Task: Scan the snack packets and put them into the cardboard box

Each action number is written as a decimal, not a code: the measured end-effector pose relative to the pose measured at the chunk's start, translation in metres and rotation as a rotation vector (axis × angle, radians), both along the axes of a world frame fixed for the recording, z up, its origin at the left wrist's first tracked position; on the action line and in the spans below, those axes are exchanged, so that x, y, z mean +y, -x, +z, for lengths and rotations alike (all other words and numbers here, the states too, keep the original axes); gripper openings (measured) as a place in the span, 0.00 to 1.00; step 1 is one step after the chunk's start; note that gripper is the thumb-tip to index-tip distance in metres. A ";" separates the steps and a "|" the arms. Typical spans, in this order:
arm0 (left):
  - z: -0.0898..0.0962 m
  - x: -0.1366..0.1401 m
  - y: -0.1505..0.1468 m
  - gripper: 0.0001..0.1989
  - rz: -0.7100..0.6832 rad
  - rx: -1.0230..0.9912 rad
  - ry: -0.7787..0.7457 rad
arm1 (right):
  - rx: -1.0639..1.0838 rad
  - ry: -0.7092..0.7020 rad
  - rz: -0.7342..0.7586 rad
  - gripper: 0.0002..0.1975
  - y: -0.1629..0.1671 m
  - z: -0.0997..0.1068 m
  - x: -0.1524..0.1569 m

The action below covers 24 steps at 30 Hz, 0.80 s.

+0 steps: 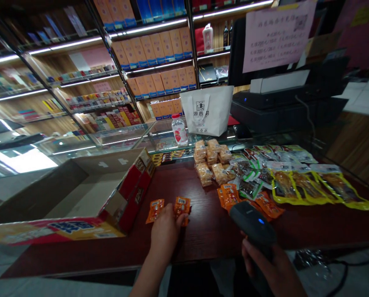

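My left hand (165, 227) is over the dark red counter, its thumb and fingers closed on a small orange snack packet (182, 203). Another orange snack packet (156, 208) lies just left of the fingers; whether they touch it is hard to tell. My right hand (261, 264) is wrapped round the handle of a black barcode scanner (252, 222), which shows a blue light on top. Beyond the scanner lie more orange packets (229, 195), partly hidden by its head. Behind them are clear packets with green edges (251, 187) and a stack of wrapped biscuit-like snacks (213, 162).
An open cardboard box (135, 185) takes up the counter's left side. Yellow-edged food pouches (308, 186) lie at right. A red-capped bottle (179, 131) and a white bag (205, 111) stand at the back on glass. A black monitor (237, 49) rises behind.
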<state>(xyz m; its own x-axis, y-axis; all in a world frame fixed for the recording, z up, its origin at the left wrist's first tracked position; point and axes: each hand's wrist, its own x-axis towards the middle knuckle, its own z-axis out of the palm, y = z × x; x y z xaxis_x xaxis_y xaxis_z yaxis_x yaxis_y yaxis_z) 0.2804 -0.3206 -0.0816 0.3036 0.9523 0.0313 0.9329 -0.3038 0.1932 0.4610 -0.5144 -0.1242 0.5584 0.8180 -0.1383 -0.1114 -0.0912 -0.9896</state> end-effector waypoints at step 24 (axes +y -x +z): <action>-0.020 -0.055 -0.049 0.20 0.051 -1.275 0.628 | 0.054 -0.119 0.109 0.27 0.000 0.027 -0.014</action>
<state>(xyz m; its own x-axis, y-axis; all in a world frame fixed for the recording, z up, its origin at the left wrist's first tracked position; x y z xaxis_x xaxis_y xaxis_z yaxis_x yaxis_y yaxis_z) 0.3290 -0.3752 -0.1020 0.3543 0.9191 -0.1722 0.0272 0.1740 0.9844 0.4610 -0.5279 -0.0974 0.4594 0.8859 -0.0645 -0.1603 0.0113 -0.9870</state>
